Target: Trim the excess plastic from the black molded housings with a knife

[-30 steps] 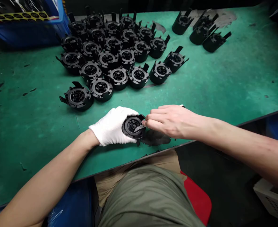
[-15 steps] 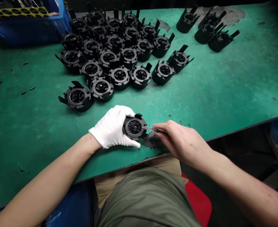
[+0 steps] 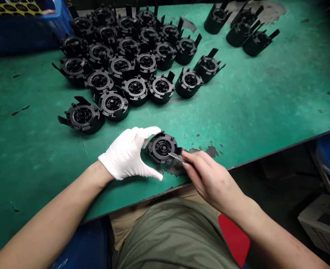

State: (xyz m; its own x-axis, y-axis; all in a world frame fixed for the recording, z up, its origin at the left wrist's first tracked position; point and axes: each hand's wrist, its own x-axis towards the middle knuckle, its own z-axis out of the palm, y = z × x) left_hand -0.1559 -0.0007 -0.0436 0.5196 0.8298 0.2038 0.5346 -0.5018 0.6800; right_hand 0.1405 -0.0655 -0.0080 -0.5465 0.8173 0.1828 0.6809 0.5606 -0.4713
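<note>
Gloved left hand (image 3: 127,155) gripping a round black part (image 3: 162,148) near the green table (image 3: 265,97) front edge, bare right hand (image 3: 212,179) pinching what looks like a small blade (image 3: 175,157) against it, more black parts (image 3: 131,56) clustered behind

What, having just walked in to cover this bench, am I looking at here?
A person's white-gloved left hand grips a round black plastic part near the front edge of the green table. The bare right hand holds a small blade, its tip on the part's face. Black scraps lie beneath it. Many similar parts stand farther back.
</note>
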